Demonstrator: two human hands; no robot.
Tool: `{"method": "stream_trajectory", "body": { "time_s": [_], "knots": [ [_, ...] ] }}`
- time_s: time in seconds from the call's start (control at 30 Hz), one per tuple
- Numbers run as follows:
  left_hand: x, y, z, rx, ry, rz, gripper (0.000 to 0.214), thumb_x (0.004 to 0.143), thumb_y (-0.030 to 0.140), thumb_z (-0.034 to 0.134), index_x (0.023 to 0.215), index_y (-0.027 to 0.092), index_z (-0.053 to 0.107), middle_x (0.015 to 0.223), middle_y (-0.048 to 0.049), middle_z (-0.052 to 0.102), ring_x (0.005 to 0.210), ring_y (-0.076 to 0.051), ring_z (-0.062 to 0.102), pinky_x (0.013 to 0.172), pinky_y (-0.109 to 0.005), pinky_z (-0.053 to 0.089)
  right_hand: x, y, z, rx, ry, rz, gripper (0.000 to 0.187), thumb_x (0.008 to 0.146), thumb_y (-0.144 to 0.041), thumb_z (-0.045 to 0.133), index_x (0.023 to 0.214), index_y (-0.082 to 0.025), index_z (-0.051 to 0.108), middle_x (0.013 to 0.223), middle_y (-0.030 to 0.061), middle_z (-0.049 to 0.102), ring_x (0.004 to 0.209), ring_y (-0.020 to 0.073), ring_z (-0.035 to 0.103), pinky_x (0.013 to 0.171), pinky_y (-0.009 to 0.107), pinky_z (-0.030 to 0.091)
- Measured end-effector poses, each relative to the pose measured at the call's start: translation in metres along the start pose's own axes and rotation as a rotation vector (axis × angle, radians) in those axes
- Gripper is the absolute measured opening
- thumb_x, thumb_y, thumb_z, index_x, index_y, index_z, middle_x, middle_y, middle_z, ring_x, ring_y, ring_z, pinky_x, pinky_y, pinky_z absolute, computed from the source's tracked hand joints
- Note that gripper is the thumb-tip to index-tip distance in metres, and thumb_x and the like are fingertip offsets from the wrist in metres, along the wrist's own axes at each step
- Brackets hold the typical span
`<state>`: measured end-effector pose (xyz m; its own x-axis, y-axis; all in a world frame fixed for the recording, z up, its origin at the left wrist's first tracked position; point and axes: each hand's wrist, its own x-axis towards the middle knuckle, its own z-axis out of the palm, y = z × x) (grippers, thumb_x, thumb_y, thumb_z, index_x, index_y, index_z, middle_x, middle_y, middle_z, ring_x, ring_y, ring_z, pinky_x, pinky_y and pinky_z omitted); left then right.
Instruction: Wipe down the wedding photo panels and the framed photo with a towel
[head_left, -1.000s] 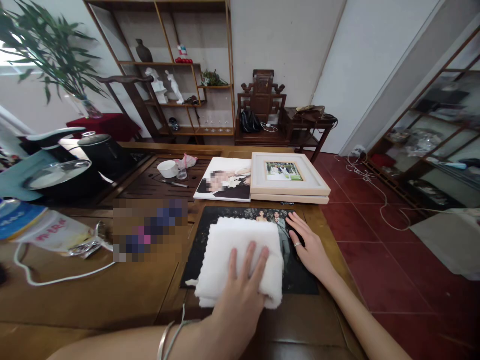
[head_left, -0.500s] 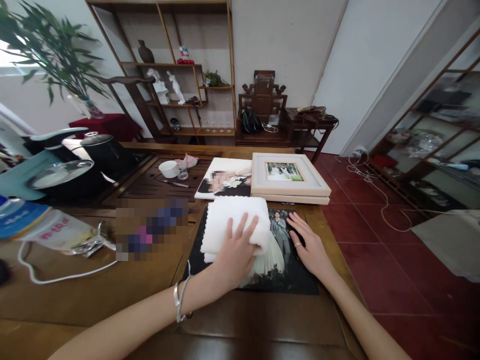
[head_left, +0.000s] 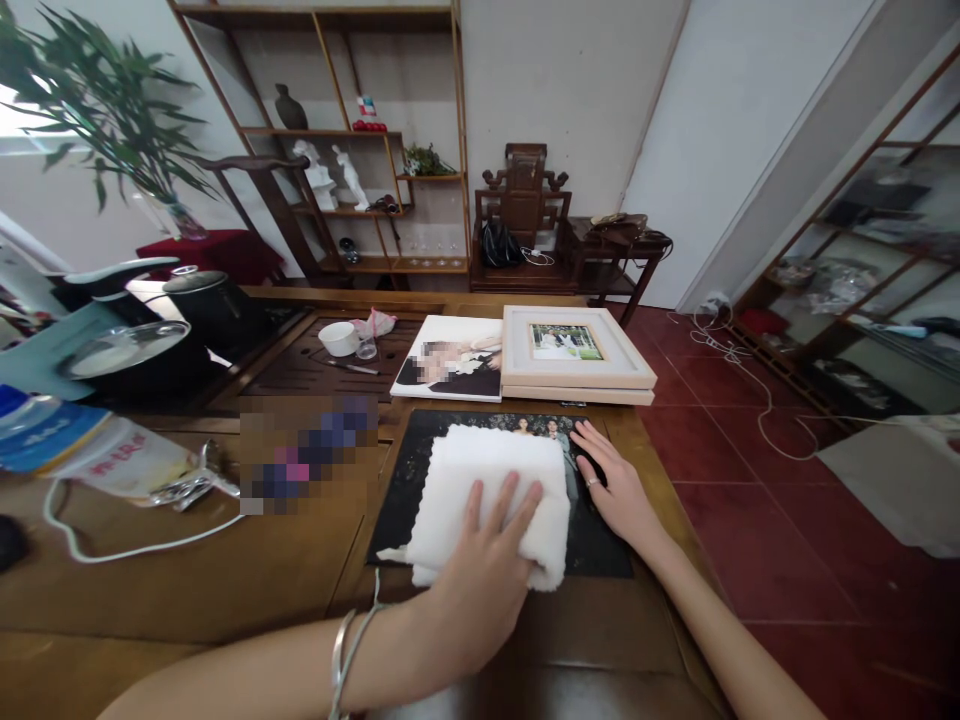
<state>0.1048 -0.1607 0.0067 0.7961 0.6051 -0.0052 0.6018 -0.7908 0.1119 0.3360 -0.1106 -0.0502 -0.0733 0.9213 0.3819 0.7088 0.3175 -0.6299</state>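
Note:
A dark photo print (head_left: pixel 600 545) lies flat on the wooden table (head_left: pixel 225 580) in front of me. A folded white towel (head_left: pixel 480 480) rests on it. My left hand (head_left: pixel 484 570) presses flat on the towel's near edge, fingers stretched out. My right hand (head_left: pixel 611 485) lies flat on the print's right side, fingers spread, a ring on one finger. The towel hides most of the picture.
Behind the print sit a second photo print (head_left: pixel 450 365) and two stacked light wooden frames (head_left: pixel 574 365). A tea tray with a white cup (head_left: pixel 337 338) lies further back. A kettle (head_left: pixel 202 300), bottle (head_left: pixel 90 450) and white cable (head_left: pixel 135 550) are on the left. Red tile floor is on the right.
My left hand pushed the towel away across the print, then pulled it back toward me. My right hand stayed in place on the print's right side.

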Motion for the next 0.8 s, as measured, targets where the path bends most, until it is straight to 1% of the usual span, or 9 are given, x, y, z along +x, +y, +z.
{"method": "stream_trajectory", "body": {
  "time_s": [0.13, 0.23, 0.3, 0.4, 0.5, 0.7, 0.8],
  "knots": [
    [0.012, -0.020, -0.008, -0.027, 0.041, -0.074, 0.022, 0.083, 0.019, 0.052, 0.096, 0.021, 0.069, 0.152, -0.0088, 0.018, 0.138, -0.038, 0.011, 0.105, -0.065, 0.016, 0.001, -0.001, 0.000, 0.007, 0.007, -0.011, 0.038, 0.090, -0.031, 0.043, 0.125, -0.022, 0.055, 0.135, 0.0080, 0.050, 0.130, 0.0246, 0.039, 0.108, 0.050, 0.032],
    [0.019, -0.031, -0.009, -0.027, 0.056, -0.132, 0.022, 0.083, 0.018, 0.052, 0.097, 0.020, 0.069, 0.152, -0.0098, 0.019, 0.138, -0.038, 0.010, 0.105, -0.065, 0.015, 0.001, -0.002, 0.000, 0.002, 0.007, -0.014, 0.038, 0.090, -0.030, 0.042, 0.124, -0.020, 0.056, 0.135, 0.0097, 0.050, 0.130, 0.0247, 0.039, 0.108, 0.050, 0.032],
    [0.021, -0.033, -0.008, -0.005, 0.064, -0.142, 0.022, 0.083, 0.018, 0.053, 0.097, 0.019, 0.069, 0.152, -0.0108, 0.019, 0.138, -0.039, 0.010, 0.105, -0.066, 0.014, 0.001, -0.003, 0.000, 0.002, 0.010, -0.017, 0.038, 0.090, -0.030, 0.042, 0.124, -0.019, 0.056, 0.135, 0.0105, 0.050, 0.130, 0.0246, 0.039, 0.108, 0.050, 0.033],
    [0.022, -0.029, -0.004, 0.046, 0.065, -0.151, 0.019, 0.082, 0.019, 0.055, 0.094, 0.019, 0.070, 0.152, -0.0111, 0.019, 0.137, -0.040, 0.012, 0.104, -0.066, 0.015, 0.001, -0.003, 0.000, 0.012, 0.017, -0.019, 0.037, 0.090, -0.030, 0.043, 0.124, -0.021, 0.057, 0.135, 0.0091, 0.050, 0.130, 0.0243, 0.040, 0.108, 0.050, 0.032],
    [0.018, -0.021, 0.000, 0.080, 0.066, -0.145, 0.019, 0.082, 0.019, 0.056, 0.092, 0.019, 0.071, 0.151, -0.0124, 0.020, 0.136, -0.042, 0.014, 0.102, -0.068, 0.018, 0.001, -0.003, 0.000, 0.019, 0.027, -0.019, 0.037, 0.090, -0.030, 0.043, 0.123, -0.022, 0.057, 0.134, 0.0086, 0.051, 0.129, 0.0244, 0.040, 0.108, 0.050, 0.032],
    [0.001, 0.002, 0.002, 0.102, 0.033, -0.054, 0.019, 0.080, 0.021, 0.058, 0.093, 0.020, 0.072, 0.150, -0.0126, 0.023, 0.135, -0.045, 0.016, 0.100, -0.069, 0.021, 0.001, -0.003, 0.000, 0.012, 0.021, -0.011, 0.037, 0.090, -0.031, 0.043, 0.123, -0.022, 0.057, 0.135, 0.0086, 0.051, 0.130, 0.0243, 0.040, 0.108, 0.050, 0.032],
    [0.000, 0.001, -0.001, 0.072, 0.033, -0.034, 0.019, 0.080, 0.022, 0.057, 0.093, 0.020, 0.072, 0.151, -0.0117, 0.022, 0.136, -0.042, 0.015, 0.101, -0.068, 0.021, 0.002, -0.001, 0.001, 0.003, 0.012, -0.014, 0.038, 0.090, -0.030, 0.042, 0.124, -0.020, 0.056, 0.136, 0.0095, 0.049, 0.131, 0.0239, 0.038, 0.109, 0.049, 0.031]
  ]
}}
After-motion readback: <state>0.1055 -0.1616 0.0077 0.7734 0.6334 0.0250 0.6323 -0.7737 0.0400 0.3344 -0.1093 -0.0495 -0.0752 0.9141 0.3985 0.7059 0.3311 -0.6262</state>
